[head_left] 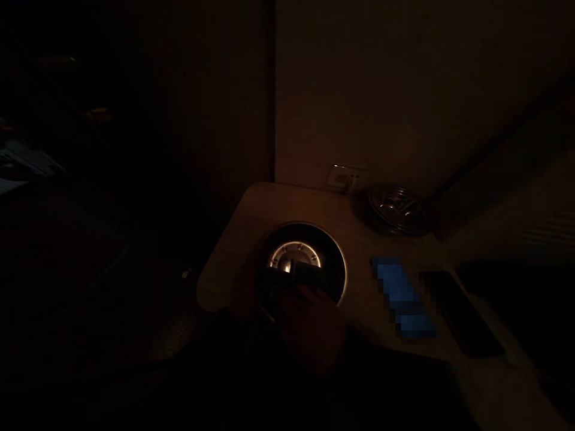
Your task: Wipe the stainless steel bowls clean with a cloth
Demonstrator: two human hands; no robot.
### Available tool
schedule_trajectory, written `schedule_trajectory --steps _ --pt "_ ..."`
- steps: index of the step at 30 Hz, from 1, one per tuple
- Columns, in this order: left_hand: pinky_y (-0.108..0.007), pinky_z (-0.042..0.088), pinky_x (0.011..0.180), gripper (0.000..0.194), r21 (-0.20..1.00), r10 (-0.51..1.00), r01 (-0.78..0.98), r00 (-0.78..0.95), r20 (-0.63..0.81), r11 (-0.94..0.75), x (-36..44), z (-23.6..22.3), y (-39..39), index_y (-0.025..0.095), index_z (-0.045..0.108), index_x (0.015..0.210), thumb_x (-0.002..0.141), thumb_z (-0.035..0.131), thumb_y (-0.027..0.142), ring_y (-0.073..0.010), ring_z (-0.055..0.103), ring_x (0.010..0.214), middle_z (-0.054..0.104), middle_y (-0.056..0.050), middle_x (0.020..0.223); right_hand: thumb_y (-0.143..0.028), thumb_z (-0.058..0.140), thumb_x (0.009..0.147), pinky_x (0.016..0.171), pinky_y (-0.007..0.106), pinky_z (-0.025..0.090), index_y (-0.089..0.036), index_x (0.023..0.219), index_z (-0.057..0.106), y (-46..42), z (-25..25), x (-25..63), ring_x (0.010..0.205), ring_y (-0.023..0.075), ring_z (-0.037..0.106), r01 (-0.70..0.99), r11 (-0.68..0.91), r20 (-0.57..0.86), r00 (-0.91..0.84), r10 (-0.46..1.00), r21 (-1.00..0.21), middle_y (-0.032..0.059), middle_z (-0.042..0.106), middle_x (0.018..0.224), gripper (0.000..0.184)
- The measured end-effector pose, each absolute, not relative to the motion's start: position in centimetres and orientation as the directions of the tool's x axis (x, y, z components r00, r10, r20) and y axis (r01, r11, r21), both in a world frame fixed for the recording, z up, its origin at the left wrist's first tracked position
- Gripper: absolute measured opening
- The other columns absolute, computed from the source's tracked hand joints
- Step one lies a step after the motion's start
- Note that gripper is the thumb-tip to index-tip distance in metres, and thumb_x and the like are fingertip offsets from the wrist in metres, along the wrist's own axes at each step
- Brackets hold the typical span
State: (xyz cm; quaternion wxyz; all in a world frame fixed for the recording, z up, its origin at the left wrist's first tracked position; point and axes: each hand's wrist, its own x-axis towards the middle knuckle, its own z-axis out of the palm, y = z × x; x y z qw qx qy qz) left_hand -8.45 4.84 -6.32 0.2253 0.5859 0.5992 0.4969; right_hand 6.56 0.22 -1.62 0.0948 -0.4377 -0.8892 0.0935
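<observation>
The room is very dark. A round dish-like object [332, 251] with a shiny lit centre [287, 254] sits on a small pale table [251, 215]. My right hand [312, 329] reaches in from below and is closed around a small dark object [299, 274] held over the dish's near side; I cannot make out what it is. A dim shape [242, 290] at the dish's left edge could be my left hand, but its fingers are lost in the dark.
A round metal ashtray-like dish [395, 209] stands at the table's back right, below a wall socket [344, 178]. A blurred blue item [402, 296] and a dark flat slab [462, 320] lie to the right. The floor to the left is in darkness.
</observation>
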Motion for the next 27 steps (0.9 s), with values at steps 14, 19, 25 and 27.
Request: schedule_trajectory --steps 14,19,25,27 --pt "-0.045 0.042 0.096 0.038 0.847 0.936 0.508 -0.200 0.290 -0.154 -9.2 -7.4 4.6 0.018 0.054 0.122 0.089 0.049 0.037 -0.0221 0.056 0.109 0.057 -0.011 0.123 -0.025 0.047 0.086 0.085 0.038 0.045 -0.021 0.120 0.057 1.8 -1.4 5.0 0.110 0.0220 0.052 0.784 0.559 0.079 -0.560 0.824 -0.270 0.0032 0.064 0.119 0.035" --pt "-0.038 0.042 0.098 0.039 0.840 0.935 0.526 -0.216 0.280 -0.130 -9.3 -8.8 4.0 0.021 0.055 0.124 0.087 0.048 0.032 -0.0259 0.058 0.109 0.063 -0.011 0.116 -0.027 0.044 0.089 0.088 0.041 0.045 -0.019 0.123 0.054 3.6 -0.7 5.2 0.116 0.0237 0.048 0.797 0.563 0.107 -0.554 0.826 -0.218 0.0049 0.062 0.123 0.037" --pt "-0.043 0.039 0.101 0.037 0.822 0.928 0.549 -0.205 0.311 -0.155 -9.3 -8.0 4.2 0.019 0.055 0.121 0.087 0.052 0.032 -0.0237 0.054 0.114 0.057 -0.011 0.123 -0.025 0.046 0.087 0.087 0.039 0.045 -0.021 0.121 0.055 2.3 -1.3 5.2 0.113 0.0220 0.049 0.798 0.546 0.063 -0.550 0.833 -0.256 0.0012 0.061 0.125 0.036" --pt "-0.047 0.039 0.099 0.036 0.817 0.929 0.549 -0.183 0.323 -0.176 -9.2 -7.2 4.6 0.017 0.054 0.121 0.088 0.051 0.034 -0.0226 0.053 0.114 0.055 -0.011 0.125 -0.025 0.046 0.087 0.089 0.039 0.043 -0.023 0.123 0.054 2.2 -1.5 5.6 0.115 0.0214 0.048 0.788 0.558 0.058 -0.564 0.823 -0.259 0.0007 0.061 0.125 0.037"
